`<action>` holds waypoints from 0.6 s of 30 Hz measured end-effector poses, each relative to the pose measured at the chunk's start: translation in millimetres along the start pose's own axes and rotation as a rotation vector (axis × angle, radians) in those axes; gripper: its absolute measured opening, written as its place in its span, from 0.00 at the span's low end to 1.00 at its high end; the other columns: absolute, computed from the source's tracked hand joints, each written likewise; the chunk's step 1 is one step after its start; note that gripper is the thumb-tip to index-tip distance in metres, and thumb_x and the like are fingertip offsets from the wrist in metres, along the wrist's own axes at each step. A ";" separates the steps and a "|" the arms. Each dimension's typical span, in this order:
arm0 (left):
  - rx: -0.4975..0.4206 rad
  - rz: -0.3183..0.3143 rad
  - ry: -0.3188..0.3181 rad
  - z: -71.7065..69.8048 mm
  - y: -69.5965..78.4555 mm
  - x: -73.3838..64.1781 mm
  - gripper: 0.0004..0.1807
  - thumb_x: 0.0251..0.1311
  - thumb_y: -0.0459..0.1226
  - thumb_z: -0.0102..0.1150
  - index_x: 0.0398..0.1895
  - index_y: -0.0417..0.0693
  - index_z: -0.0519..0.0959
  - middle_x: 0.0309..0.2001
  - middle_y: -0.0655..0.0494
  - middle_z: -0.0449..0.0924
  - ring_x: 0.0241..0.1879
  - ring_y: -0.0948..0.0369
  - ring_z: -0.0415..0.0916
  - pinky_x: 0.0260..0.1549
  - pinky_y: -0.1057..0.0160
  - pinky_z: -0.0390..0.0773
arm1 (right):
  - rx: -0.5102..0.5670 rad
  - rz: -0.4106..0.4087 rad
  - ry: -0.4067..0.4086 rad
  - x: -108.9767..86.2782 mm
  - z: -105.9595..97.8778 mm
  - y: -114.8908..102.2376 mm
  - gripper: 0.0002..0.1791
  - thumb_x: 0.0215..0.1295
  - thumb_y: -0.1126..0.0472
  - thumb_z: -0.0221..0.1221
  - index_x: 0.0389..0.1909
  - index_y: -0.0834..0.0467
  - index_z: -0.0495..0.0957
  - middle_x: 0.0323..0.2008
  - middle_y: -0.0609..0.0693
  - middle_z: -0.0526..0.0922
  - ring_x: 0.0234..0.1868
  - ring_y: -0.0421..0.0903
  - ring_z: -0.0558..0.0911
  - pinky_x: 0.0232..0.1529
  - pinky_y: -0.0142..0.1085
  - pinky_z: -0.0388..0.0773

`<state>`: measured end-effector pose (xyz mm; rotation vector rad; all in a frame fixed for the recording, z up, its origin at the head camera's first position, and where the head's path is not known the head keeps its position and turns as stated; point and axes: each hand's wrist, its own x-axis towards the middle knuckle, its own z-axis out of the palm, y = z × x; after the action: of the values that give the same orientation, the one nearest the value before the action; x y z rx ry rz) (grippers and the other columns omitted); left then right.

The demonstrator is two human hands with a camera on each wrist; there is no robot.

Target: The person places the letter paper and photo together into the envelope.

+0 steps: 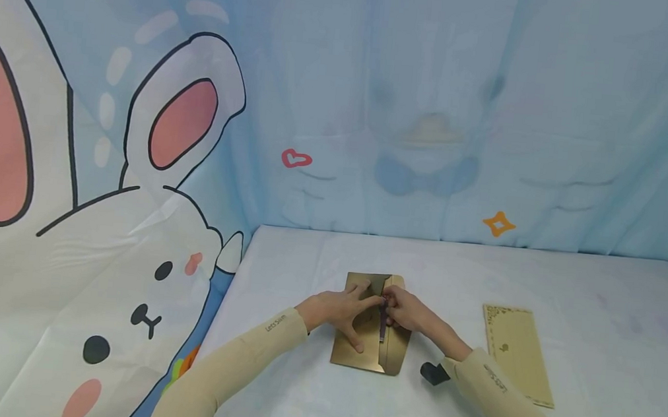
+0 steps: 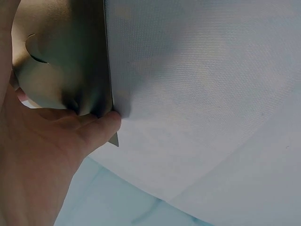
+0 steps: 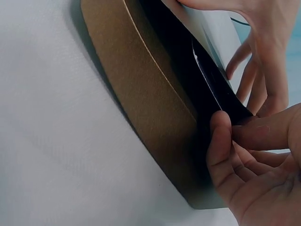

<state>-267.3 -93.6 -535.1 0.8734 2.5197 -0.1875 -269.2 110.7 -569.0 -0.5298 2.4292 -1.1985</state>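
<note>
A gold envelope (image 1: 365,360) lies on the white table with its flap (image 1: 397,353) folded out to the right. My left hand (image 1: 345,310) rests on its face with the fingers spread; in the left wrist view, fingertips (image 2: 110,122) reach the envelope's edge. At the mouth, my right hand (image 1: 410,310) pinches the rim between thumb and forefinger. The right wrist view shows this right hand (image 3: 258,174) close up, the mouth's dark inside (image 3: 188,61) gaping beside the brown-gold flap (image 3: 136,94). Part of the envelope's face is hidden under my left hand.
A pale gold card (image 1: 518,350) with a decorated border lies to the right, near my right sleeve (image 1: 508,396). A small black object (image 1: 434,373) shows beside that sleeve. Behind the white table (image 1: 294,258) hangs a blue printed cloth (image 1: 335,195); a rabbit print fills the left.
</note>
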 end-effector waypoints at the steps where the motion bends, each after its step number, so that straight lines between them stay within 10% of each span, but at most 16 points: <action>1: 0.006 0.004 0.002 -0.1 0.1 -0.3 0.65 0.42 0.74 0.64 0.81 0.76 0.39 0.82 0.47 0.36 0.79 0.48 0.52 0.41 0.54 0.83 | 0.003 -0.005 -0.003 0.8 0.3 0.4 0.21 0.70 0.75 0.49 0.63 0.75 0.65 0.34 0.57 0.79 0.30 0.44 0.80 0.31 0.36 0.78; 18: -0.009 0.026 0.003 -1.5 -1.2 -1.8 0.64 0.45 0.73 0.64 0.81 0.73 0.40 0.82 0.46 0.36 0.79 0.47 0.49 0.51 0.51 0.81 | 0.044 0.024 -0.027 10.5 1.5 2.6 0.24 0.68 0.75 0.49 0.65 0.76 0.61 0.37 0.59 0.81 0.33 0.44 0.83 0.36 0.40 0.83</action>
<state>-267.4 -95.1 -532.9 0.9025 2.5084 -0.1669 -277.9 106.1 -573.7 -0.4986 2.3746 -1.2240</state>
